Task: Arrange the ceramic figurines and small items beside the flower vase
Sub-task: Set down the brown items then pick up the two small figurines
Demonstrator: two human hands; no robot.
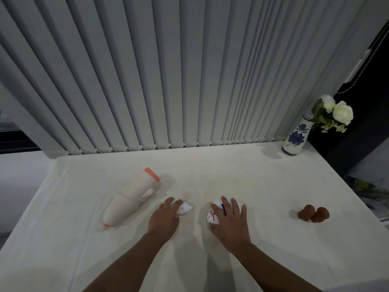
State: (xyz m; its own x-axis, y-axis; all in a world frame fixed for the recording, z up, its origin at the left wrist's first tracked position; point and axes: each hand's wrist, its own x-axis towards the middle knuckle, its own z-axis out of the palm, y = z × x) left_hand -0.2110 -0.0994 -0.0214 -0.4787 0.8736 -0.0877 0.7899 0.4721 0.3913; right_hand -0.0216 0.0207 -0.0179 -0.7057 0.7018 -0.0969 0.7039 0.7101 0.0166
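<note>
A white vase with blue flowers painted on it [295, 138] stands at the table's far right corner and holds white roses [334, 110]. My left hand [164, 216] is closed over a small white ceramic figurine [186, 208] near the table's middle. My right hand [230, 220] rests with fingers wrapped on a larger white figurine with red and blue marks [212, 216]. A long white figurine with an orange end [130, 196] lies on its side to the left. Two small brown round items [313, 213] sit together at the right.
A white cloth covers the table [252, 178]. Grey vertical blinds [168, 70] hang right behind its far edge. The table's right edge drops off next to a dark area with some clutter [370, 192].
</note>
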